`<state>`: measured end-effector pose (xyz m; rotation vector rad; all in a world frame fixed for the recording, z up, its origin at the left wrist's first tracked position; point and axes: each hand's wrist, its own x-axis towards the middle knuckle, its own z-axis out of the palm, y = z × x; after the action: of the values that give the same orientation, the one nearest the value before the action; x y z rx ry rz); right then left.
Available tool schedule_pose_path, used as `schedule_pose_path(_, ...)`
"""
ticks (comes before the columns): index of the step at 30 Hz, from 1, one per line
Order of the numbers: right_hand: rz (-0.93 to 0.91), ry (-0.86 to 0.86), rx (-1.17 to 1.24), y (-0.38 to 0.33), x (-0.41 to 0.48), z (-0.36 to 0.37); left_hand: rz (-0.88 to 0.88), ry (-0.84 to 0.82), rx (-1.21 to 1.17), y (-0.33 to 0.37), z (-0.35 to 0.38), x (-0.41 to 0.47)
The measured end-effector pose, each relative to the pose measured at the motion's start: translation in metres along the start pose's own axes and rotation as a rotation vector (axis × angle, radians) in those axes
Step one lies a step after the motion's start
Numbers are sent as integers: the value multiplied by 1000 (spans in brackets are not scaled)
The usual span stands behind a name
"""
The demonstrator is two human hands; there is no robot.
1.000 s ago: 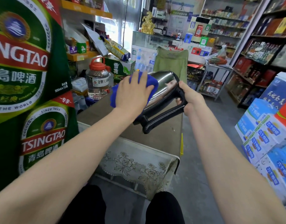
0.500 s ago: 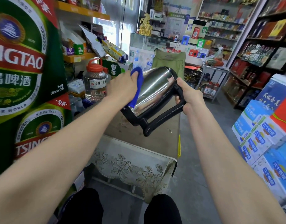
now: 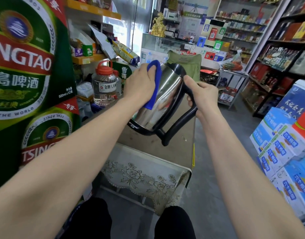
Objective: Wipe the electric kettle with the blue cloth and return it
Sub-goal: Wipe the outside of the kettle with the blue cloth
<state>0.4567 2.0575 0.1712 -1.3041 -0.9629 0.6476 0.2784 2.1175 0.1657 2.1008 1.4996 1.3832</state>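
A steel electric kettle [image 3: 165, 99] with a black base and handle hangs tilted in the air above the brown table [image 3: 181, 149], its top leaning away from me. My right hand [image 3: 202, 94] is wrapped around the upper part of the black handle. My left hand [image 3: 141, 84] presses a folded blue cloth [image 3: 155, 83] flat against the kettle's left side. Part of the cloth is hidden under my palm.
A clear jar with a red lid [image 3: 105, 83] stands at the table's far left. Green beer cartons [image 3: 27, 75] rise close on my left. Blue and white boxes [image 3: 286, 152] are stacked on my right. A lace cover [image 3: 141, 178] drapes the table's near edge.
My left hand slid the blue cloth from the kettle's top face round to its left side. The kettle turned more upright and shifted slightly toward me.
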Motion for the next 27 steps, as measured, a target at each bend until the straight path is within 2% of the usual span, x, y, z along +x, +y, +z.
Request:
schedule_pose_path(2, -121, 25, -102, -7, -2, 6, 110, 93, -75, 3, 7, -15)
schedule_pose_path(5, -237, 105, -247, -15, -6, 21, 191, 156, 66, 10, 21, -26)
schedule_pose_path(9, -255, 177, -345, -21, -11, 30, 390, 196, 323, -2, 40, -43)
schedule_pose_path(12, -263, 170, -419, -15, -15, 28, 552, 175, 385, -31, 52, -65)
schedule_pose_path(14, -271, 164, -467, -4, -19, 29, 590, 139, 370, -50, 59, -79)
schedule_pose_path(16, -248, 185, -490, 10, -22, 31, 524, 89, 268, -64, 62, -92)
schedule_pose_path(20, -195, 274, -468, 36, -24, 32, 240, -1, 87, -78, 57, -101)
schedule_pose_path(22, -206, 297, -485, 42, -28, 36, 165, 13, 68, -83, 53, -97)
schedule_pose_path(27, -226, 230, -606, 49, -45, 52, -15, 107, -176, -77, 32, -84)
